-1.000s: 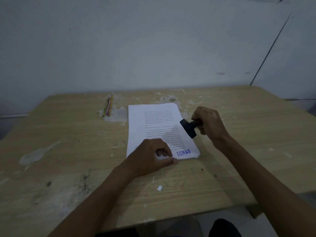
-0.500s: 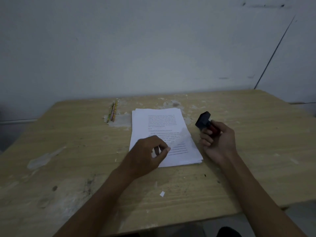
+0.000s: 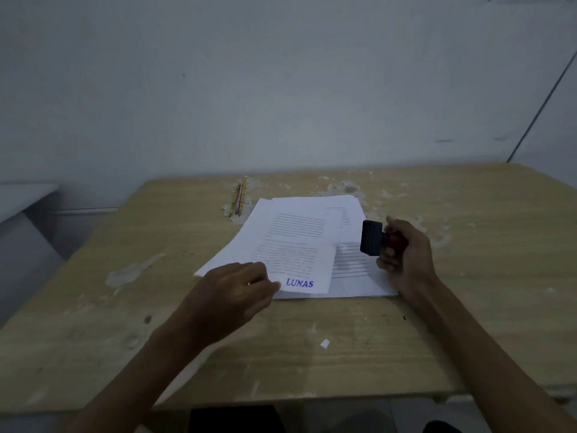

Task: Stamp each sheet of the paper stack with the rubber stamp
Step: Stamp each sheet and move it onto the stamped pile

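Paper first: your stack of white printed sheets [image 3: 352, 276] sits around the middle of the scuffed light wooden table [image 3: 468, 323], a bit toward the far edge, with its near edge roughly square to you. Your left hand [image 3: 232, 295] has its fingers curled, pinching the near edge of the top white sheet [image 3: 287, 242], which is skewed off to the left of the pile so its left corner hangs over bare wood. That sheet carries a blue "LUNAS" stamp mark [image 3: 299, 283] in its near right corner, just beside your fingertips. Your right hand [image 3: 406, 257] is by the stack's right edge, fingers wrapped round the red handle of the black-headed rubber stamp [image 3: 371, 237]; the black block is tipped sideways, facing left, held up off the paper and not touching it. The sheet underneath shows lines of print where the top one has slid away, and you can't make out any stamp on the part that's showing. Over at the far edge, left of the stack, a couple of thin coloured pencils [image 3: 238, 198] lie side by side on a pale patch. Near the front edge there's a tiny white paper scrap [image 3: 324, 343] on its own, well apart from the pile.
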